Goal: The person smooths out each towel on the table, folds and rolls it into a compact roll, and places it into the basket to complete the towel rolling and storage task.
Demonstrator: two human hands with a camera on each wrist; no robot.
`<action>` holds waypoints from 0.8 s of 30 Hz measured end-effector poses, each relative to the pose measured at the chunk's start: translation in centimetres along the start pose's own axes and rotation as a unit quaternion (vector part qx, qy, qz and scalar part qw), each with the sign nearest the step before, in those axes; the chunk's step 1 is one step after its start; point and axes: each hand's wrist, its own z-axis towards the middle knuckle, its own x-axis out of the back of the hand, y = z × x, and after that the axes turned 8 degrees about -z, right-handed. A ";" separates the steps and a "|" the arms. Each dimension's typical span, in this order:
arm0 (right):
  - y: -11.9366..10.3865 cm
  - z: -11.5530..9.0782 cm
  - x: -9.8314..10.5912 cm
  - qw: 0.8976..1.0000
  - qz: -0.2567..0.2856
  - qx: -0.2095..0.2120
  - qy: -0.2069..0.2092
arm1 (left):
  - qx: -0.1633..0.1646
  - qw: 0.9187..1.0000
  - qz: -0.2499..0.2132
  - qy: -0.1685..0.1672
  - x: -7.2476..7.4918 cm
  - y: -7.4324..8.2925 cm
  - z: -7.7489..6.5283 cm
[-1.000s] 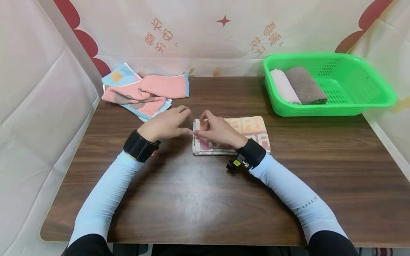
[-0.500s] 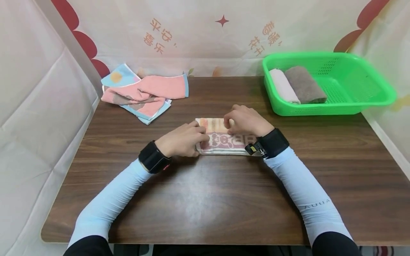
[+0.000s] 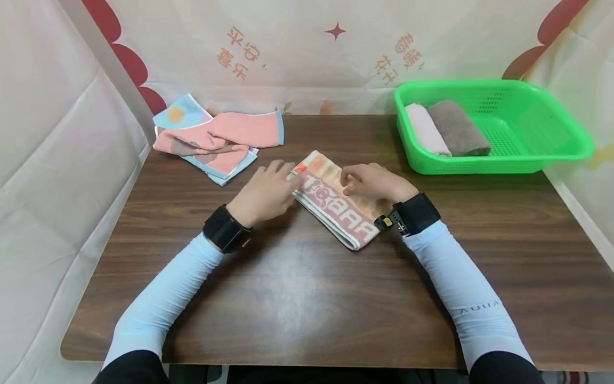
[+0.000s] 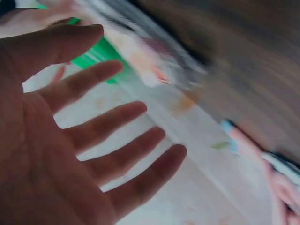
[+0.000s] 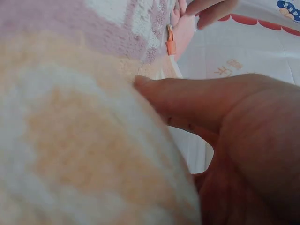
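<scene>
A folded towel (image 3: pixel 333 200) with orange and mauve patterned bands lies slantwise near the middle of the table, a small orange tag (image 5: pixel 171 47) at its left end. My right hand (image 3: pixel 376 181) pinches its far right edge; in the right wrist view the thumb (image 5: pixel 197 98) lies at the edge, fingers partly hidden behind the cloth. Beside the towel's left end is my left hand (image 3: pixel 266 194), its fingertips overlapping the corner in the head view. The left wrist view shows that hand's fingers (image 4: pixel 131 183) spread and straight, with nothing in the palm.
At the back right stands a green basket (image 3: pixel 542 154) containing a rolled white towel (image 3: pixel 427 130) and a rolled grey-brown towel (image 3: pixel 459 129). Crumpled pink and blue towels (image 3: pixel 249 129) lie at the back left. A pale printed curtain (image 3: pixel 307 64) borders the wooden table (image 3: pixel 288 309).
The folded towel has turned from lying straight to slanting, its right end nearer me. My right hand has moved right along it. The left hand came onto its left end, then opened.
</scene>
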 end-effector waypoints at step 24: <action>0.9 -0.4 0.2 0.983 0.044 -0.093 0.152 | -0.008 0.998 0.058 -0.015 -2.2 4.2 2.9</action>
